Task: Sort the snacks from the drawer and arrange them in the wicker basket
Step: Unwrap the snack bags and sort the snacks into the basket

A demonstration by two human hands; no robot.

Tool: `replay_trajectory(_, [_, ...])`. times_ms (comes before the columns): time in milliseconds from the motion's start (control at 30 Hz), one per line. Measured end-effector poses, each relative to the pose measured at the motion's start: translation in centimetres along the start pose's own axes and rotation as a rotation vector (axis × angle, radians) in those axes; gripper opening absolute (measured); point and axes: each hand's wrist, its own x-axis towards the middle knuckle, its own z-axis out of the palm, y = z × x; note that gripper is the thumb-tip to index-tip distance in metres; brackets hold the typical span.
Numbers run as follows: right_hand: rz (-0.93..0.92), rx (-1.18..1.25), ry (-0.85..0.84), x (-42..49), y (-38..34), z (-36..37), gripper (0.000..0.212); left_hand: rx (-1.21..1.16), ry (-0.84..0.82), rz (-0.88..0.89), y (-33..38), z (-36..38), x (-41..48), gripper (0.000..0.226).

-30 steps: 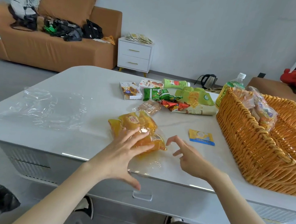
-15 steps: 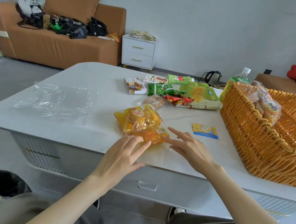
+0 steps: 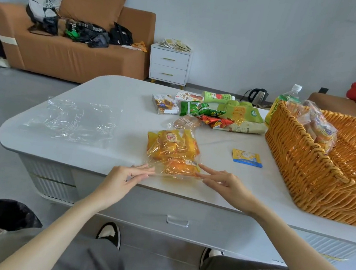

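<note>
A clear bag of yellow-wrapped snacks lies on the white table near its front edge. My left hand reaches its straight fingers to the bag's near left corner. My right hand touches the near right corner with extended fingers. The wicker basket stands at the right and holds a bag of wrapped snacks against its far wall. A small yellow-and-blue packet lies between bag and basket. Behind are green packets, red packets, a brown bread packet and boxes.
An empty clear plastic bag lies on the table's left part. A green-labelled bottle stands behind the basket. The drawer under the table front is closed. A sofa and a white nightstand stand further back.
My left hand has come off the top of the snack bag and drawn back to its near left corner. My right hand now touches the near right corner.
</note>
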Motion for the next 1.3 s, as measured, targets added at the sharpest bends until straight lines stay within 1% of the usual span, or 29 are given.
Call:
replay_trajectory(33, [0.008,0.053,-0.008,0.1,-0.1,0.0,0.026,-0.001,-0.010,-0.016,-0.2,-0.2,-0.1,0.028])
replay_trajectory(67, [0.004,0.036,0.004,0.2,-0.1,0.1,0.024,0.050,-0.021,-0.015,-0.4,-0.2,-0.2,0.024])
replay_trajectory(100, [-0.011,-0.039,0.038,0.3,-0.1,0.2,0.023,0.153,-0.043,0.012,-0.6,-0.2,-0.3,0.026])
replay_trajectory(167, [-0.062,-0.241,0.119,0.4,-0.1,0.6,0.020,0.381,-0.090,0.080,-0.6,0.1,-0.6,0.041])
replay_trajectory(200, [-0.097,-0.306,0.144,0.5,-0.2,0.8,0.018,0.406,-0.087,0.091,-0.5,0.2,-0.7,0.039])
replay_trajectory(267, [-0.147,-0.321,0.179,0.5,-0.4,0.9,0.016,0.303,-0.047,0.084,-0.5,0.2,-0.6,0.031])
replay_trajectory(333, [-0.108,-0.198,0.215,0.3,-0.7,0.8,0.012,0.182,-0.048,0.045,-0.8,-0.1,-0.5,0.036])
replay_trajectory(400, [-0.014,-0.019,0.219,0.1,-0.9,0.7,0.010,0.077,-0.066,-0.007,-1.2,-0.6,-0.5,0.038])
replay_trajectory(500, [0.050,0.234,0.169,0.0,-1.9,0.8,0.010,-0.024,-0.042,-0.072,-1.5,-0.7,-0.4,0.032])
replay_trajectory(567, [0.029,0.287,0.165,0.2,-2.8,0.9,0.012,-0.053,0.031,-0.102,-1.2,-0.7,-0.3,0.025])
replay_trajectory(667, [-0.014,0.172,0.215,0.5,-3.6,1.0,0.017,-0.014,0.179,-0.074,-0.6,-1.1,-0.2,0.018])
replay_trajectory(767, [-0.019,0.022,0.242,0.6,-3.2,1.1,0.018,0.063,0.293,-0.016,-0.1,-1.2,-0.2,0.017])
replay_trajectory(833, [-0.098,-0.119,0.326,0.4,-3.2,1.2,0.014,0.106,0.325,0.043,0.0,-1.3,-0.3,0.018])
replay_trajectory(867, [-0.153,-0.176,0.359,0.4,-3.3,1.4,0.018,0.128,0.338,0.074,0.1,-1.3,-0.3,0.018])
replay_trajectory(933, [-0.205,-0.168,0.353,0.6,-3.8,1.9,0.016,0.151,0.365,0.096,0.0,-1.8,-0.1,0.018])
replay_trajectory(1000, [-0.169,-0.085,0.279,0.8,-4.2,2.5,0.011,0.128,0.365,0.046,-0.2,-2.7,0.0,0.018])
replay_trajectory(1100, [-0.026,-0.009,0.172,1.3,-4.2,3.0,0.016,0.049,0.275,-0.052,-0.7,-3.9,0.0,0.017])
replay_trajectory(1167, [0.067,0.192,0.125,1.6,-4.6,2.9,0.015,-0.019,0.198,-0.103,-0.8,-4.3,0.0,0.015])
replay_trajectory(1233, [0.147,0.327,0.116,1.8,-4.8,2.7,0.014,-0.122,0.142,-0.164,-0.7,-4.4,0.0,0.016])
replay_trajectory(1300, [0.238,0.367,0.126,1.6,-4.8,2.3,0.016,-0.231,0.098,-0.246,-0.5,-4.3,0.1,0.015])
